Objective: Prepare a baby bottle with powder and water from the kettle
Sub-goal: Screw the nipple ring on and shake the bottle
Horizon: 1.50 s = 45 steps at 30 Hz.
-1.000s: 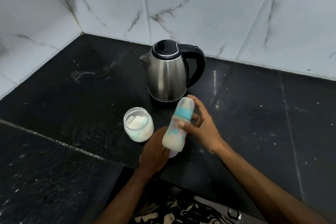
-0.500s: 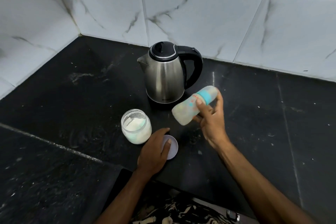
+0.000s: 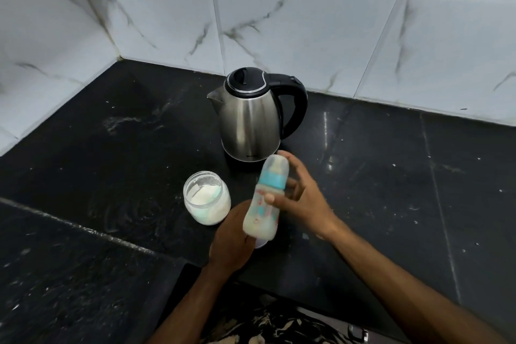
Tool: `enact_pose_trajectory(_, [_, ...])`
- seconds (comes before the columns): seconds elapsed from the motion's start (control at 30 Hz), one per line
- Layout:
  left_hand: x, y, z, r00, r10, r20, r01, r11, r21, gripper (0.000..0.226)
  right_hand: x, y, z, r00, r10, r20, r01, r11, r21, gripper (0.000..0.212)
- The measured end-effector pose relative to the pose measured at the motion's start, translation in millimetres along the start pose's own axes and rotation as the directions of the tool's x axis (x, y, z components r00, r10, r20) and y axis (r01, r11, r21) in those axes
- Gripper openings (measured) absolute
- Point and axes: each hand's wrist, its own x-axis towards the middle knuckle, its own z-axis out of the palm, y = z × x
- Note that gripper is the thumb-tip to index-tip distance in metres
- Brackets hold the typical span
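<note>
My right hand (image 3: 300, 201) grips a capped baby bottle (image 3: 265, 198) with a teal collar, holding it nearly upright above the counter; milky liquid fills its lower part and it looks motion-blurred. My left hand (image 3: 233, 234) rests flat on the counter below the bottle, covering most of a pale round lid (image 3: 261, 243). An open glass jar of white powder (image 3: 206, 197) stands just left of the hands. A steel kettle (image 3: 248, 120) with a black lid and handle stands behind them.
The black stone counter (image 3: 111, 162) meets white marble-tile walls at the back and left. A step edge (image 3: 83, 227) runs diagonally across the counter's near left side. Patterned clothing shows at the bottom edge.
The bottle swung from tilted sideways to the right back to nearly upright over my left hand. My left hand stayed on the lid.
</note>
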Motion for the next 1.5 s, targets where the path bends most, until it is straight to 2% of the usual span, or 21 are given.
enact_pose_trajectory(0.03, [0, -1, 1, 1.0, 0.0, -0.013, 0.0, 1.0, 0.018, 0.051, 2, -4, 0, 0.998, -0.017, -0.058, 0.02, 0.998, 0.054, 0.082])
enact_pose_trajectory(0.1, [-1, 0, 1, 0.999, 0.01, -0.039, -0.008, 0.999, 0.034, 0.046, 11, -15, -4, 0.957, -0.006, -0.291, 0.086, 0.961, 0.263, 0.078])
enact_pose_trajectory(0.17, [-1, 2, 1, 1.0, 0.012, -0.029, -0.011, 1.0, 0.023, 0.043, 17, -16, -9, 0.92, -0.008, -0.391, 0.161, 0.919, 0.36, 0.081])
enact_pose_trajectory(0.23, [-1, 3, 0, 0.999, 0.008, -0.047, -0.007, 1.0, 0.028, 0.045, 11, -10, -5, 0.962, -0.028, -0.271, 0.099, 0.963, 0.252, 0.082])
enact_pose_trajectory(0.3, [-1, 5, -1, 0.999, -0.003, -0.053, 0.004, 1.0, 0.005, 0.045, 3, -3, 1, 0.999, -0.018, -0.03, 0.019, 0.999, 0.038, 0.083])
enact_pose_trajectory(0.33, [-1, 6, -2, 0.999, 0.01, -0.048, -0.009, 1.0, 0.021, 0.044, 3, -1, -1, 1.0, -0.009, 0.025, 0.009, 1.0, -0.008, 0.084])
enact_pose_trajectory(0.37, [-2, 5, -1, 0.998, 0.026, -0.049, -0.024, 0.999, 0.043, 0.044, 5, -4, -4, 1.0, -0.021, -0.003, 0.021, 1.0, 0.023, 0.084])
enact_pose_trajectory(0.4, [-2, 3, 0, 0.998, 0.042, -0.052, -0.039, 0.998, 0.056, 0.043, 8, -8, -7, 0.993, -0.035, -0.109, 0.046, 0.994, 0.103, 0.085])
enact_pose_trajectory(0.47, [-1, 0, 0, 0.998, 0.033, -0.046, -0.031, 0.998, 0.052, 0.042, 17, -15, -16, 0.935, -0.031, -0.354, 0.142, 0.946, 0.293, 0.084])
enact_pose_trajectory(0.53, [-1, -1, 1, 0.999, 0.017, -0.031, -0.015, 0.999, 0.052, 0.043, 20, -12, -18, 0.892, -0.014, -0.452, 0.19, 0.918, 0.348, 0.077])
enact_pose_trajectory(0.57, [-1, -1, 2, 0.999, 0.009, -0.035, -0.007, 0.998, 0.058, 0.043, 18, -8, -14, 0.909, -0.009, -0.416, 0.153, 0.937, 0.314, 0.076])
enact_pose_trajectory(0.63, [0, 0, 0, 0.999, 0.002, -0.033, 0.0, 0.998, 0.062, 0.041, 8, -1, -4, 0.978, -0.007, -0.211, 0.04, 0.987, 0.153, 0.079])
enact_pose_trajectory(0.7, [0, 2, -2, 1.0, -0.02, -0.014, 0.02, 0.999, 0.026, 0.041, 0, 4, 1, 0.999, -0.029, -0.038, 0.028, 0.999, -0.032, 0.084])
enact_pose_trajectory(0.83, [0, 3, -2, 1.0, 0.006, -0.017, -0.006, 0.999, 0.033, 0.04, 0, -5, -1, 0.986, -0.152, -0.062, 0.141, 0.978, -0.154, 0.09])
enact_pose_trajectory(0.9, [1, 4, -2, 1.0, 0.009, -0.014, -0.008, 0.999, 0.051, 0.041, 0, -11, -2, 0.983, -0.183, -0.023, 0.174, 0.959, -0.225, 0.09])
enact_pose_trajectory(1.0, [1, 3, -2, 1.0, 0.016, -0.008, -0.015, 0.998, 0.058, 0.041, 1, -14, -3, 0.985, -0.169, 0.022, 0.168, 0.938, -0.303, 0.089])
enact_pose_trajectory(1.27, [2, 1, 0, 1.0, 0.02, 0.0, -0.02, 0.998, 0.061, 0.04, 2, -13, -7, 0.982, -0.183, 0.038, 0.185, 0.923, -0.338, 0.088])
enact_pose_trajectory(1.37, [1, 1, 0, 0.999, 0.042, -0.035, -0.039, 0.997, 0.071, 0.039, 6, -23, -14, 0.968, -0.246, -0.052, 0.224, 0.939, -0.262, 0.088])
enact_pose_trajectory(1.43, [0, 1, 0, 0.998, 0.049, -0.033, -0.047, 0.997, 0.059, 0.041, 11, -27, -18, 0.936, -0.256, -0.24, 0.251, 0.967, -0.051, 0.087])
enact_pose_trajectory(1.5, [-1, 1, 1, 0.998, 0.047, -0.029, -0.045, 0.998, 0.051, 0.042, 16, -23, -18, 0.903, -0.154, -0.402, 0.261, 0.938, 0.227, 0.089])
